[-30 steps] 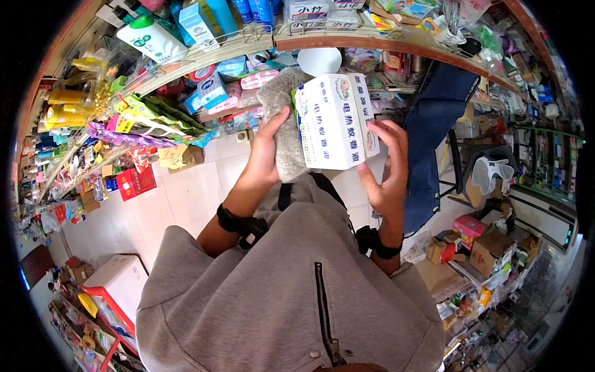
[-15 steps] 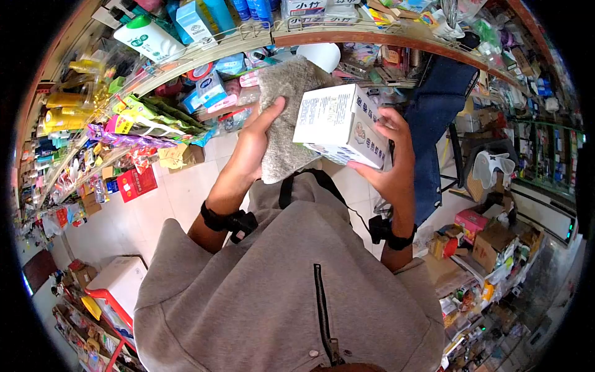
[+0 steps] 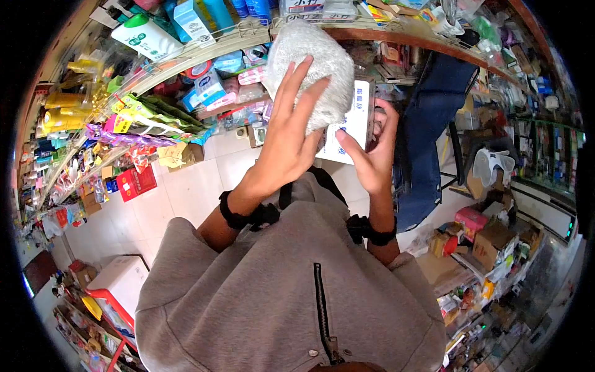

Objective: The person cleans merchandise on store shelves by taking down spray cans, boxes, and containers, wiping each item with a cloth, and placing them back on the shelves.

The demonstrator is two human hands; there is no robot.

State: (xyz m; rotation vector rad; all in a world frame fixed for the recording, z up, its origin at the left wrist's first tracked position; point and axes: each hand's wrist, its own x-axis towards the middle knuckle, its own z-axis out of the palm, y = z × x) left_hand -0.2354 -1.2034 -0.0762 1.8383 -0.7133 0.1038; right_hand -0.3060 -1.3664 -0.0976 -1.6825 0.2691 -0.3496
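Grey, fluffy cloth [image 3: 338,73] under your left hand [image 3: 286,141]: fingers spread apart over it, back of the hand up. Thumb partly hidden, so cannot tell whether it pinches the fabric. Your right hand [image 3: 375,158] grips the right side of a white printed carton [image 3: 361,110], thumb on the near face, fingers curled round the edge. Carton sits in front of your chest, held up off any surface, its left part hidden behind the cloth.

Handling, by judgement: carton looks like thin card, stiff along its edges, probably light, weight of contents unknown. Faces may be a little slick and could dent under a hard squeeze; best hold is at the edges and corners, where yours is. Cloth looks soft and limp, better held by a bunched fold than by one corner.

Outward: black wristbands [image 3: 246,214] on both arms. Ahead, the shelf edge [image 3: 245,32] with its wire rail runs close behind the cloth in this view; touching or apart, cannot tell. It limits forward reach. White bottle with a green cap [image 3: 147,38] leans up there to the left. Navy fabric chair [image 3: 429,133] stands just beyond your right hand and crowds that side. Lower left, a red packet [image 3: 137,182]; lower right, cardboard boxes [image 3: 493,243].
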